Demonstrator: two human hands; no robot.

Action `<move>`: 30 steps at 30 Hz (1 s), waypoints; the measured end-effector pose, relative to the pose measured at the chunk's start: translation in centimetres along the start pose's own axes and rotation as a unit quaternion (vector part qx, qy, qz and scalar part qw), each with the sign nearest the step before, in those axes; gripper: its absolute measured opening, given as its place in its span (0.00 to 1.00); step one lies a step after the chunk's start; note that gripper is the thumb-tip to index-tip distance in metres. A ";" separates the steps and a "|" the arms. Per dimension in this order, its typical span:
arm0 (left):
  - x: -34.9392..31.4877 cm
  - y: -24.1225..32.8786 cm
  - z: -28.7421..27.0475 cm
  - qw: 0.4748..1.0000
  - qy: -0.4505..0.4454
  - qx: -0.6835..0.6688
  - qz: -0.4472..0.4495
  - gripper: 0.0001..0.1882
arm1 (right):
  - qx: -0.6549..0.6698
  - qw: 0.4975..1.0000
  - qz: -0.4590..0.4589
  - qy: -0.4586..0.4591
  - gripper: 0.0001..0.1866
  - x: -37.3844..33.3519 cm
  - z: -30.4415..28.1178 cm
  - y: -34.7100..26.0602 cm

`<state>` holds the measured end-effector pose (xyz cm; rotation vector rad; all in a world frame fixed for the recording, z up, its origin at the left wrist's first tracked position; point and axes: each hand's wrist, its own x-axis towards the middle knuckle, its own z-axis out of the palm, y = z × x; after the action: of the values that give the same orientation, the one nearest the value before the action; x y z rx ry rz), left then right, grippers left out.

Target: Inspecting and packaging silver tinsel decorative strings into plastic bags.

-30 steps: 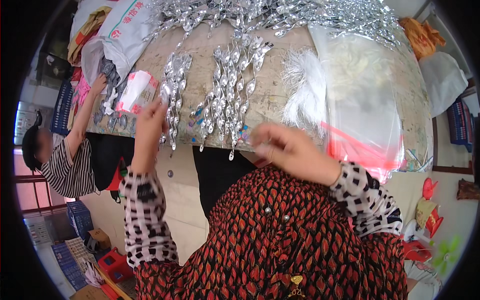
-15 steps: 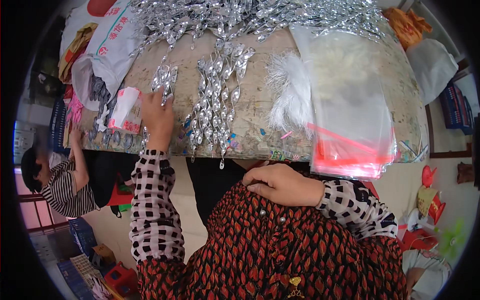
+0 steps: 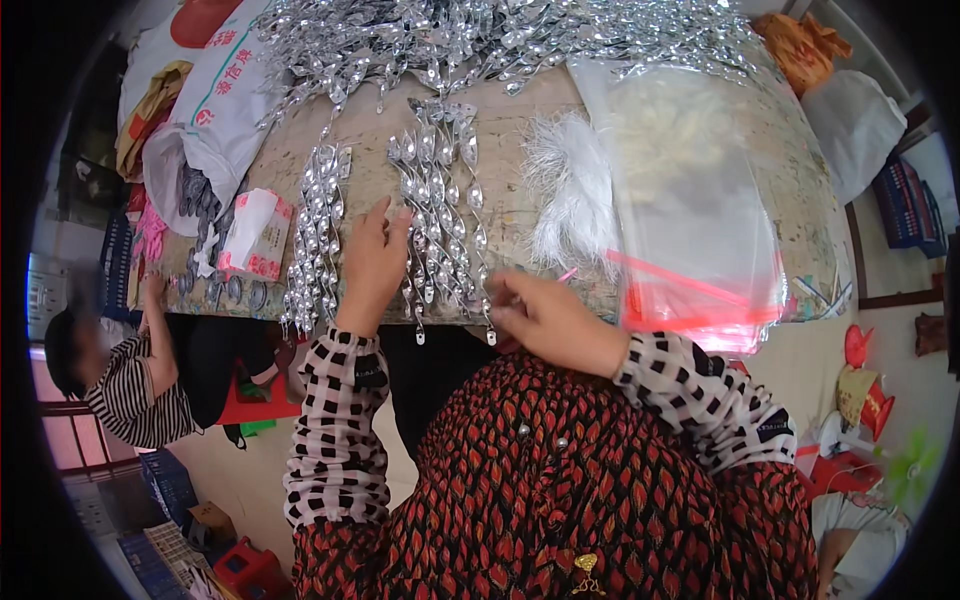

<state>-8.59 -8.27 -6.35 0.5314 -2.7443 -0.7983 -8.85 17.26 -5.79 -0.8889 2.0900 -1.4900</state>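
Twisted silver spiral strips lie in two bundles on the worn table. My left hand (image 3: 375,262) is between the left bundle (image 3: 318,235) and the middle bundle (image 3: 436,190). Its fingers are apart, with the thumb at the middle bundle's left side. My right hand (image 3: 560,318) has come up to the table's front edge. Its fingers are bent, with a gap between thumb and forefinger, close to the lower end of the middle bundle's rightmost strip. Whether they touch that strip is hard to see. Several strip ends hang past the edge.
A heap of silver strips (image 3: 480,40) covers the far side. White tinsel threads (image 3: 572,195) and clear plastic bags (image 3: 700,220) with red bands lie right. A tissue box (image 3: 262,235) and white sack (image 3: 190,145) stand left. Another person (image 3: 130,375) sits at far left.
My left hand has left the left bundle and moved right to the middle one. The left bundle now lies lower, nearer the edge. My right hand has risen from my lap towards the strips.
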 end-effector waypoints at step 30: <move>-1.2 2.2 -0.9 0.947 0.021 -0.317 0.042 0.32 | 0.015 0.990 -0.054 0.126 0.17 4.6 3.3 -4.0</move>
<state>-7.86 -6.51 -4.52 0.2831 -2.2553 -1.5285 -8.95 10.92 -3.05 -0.8526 2.2177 -1.7673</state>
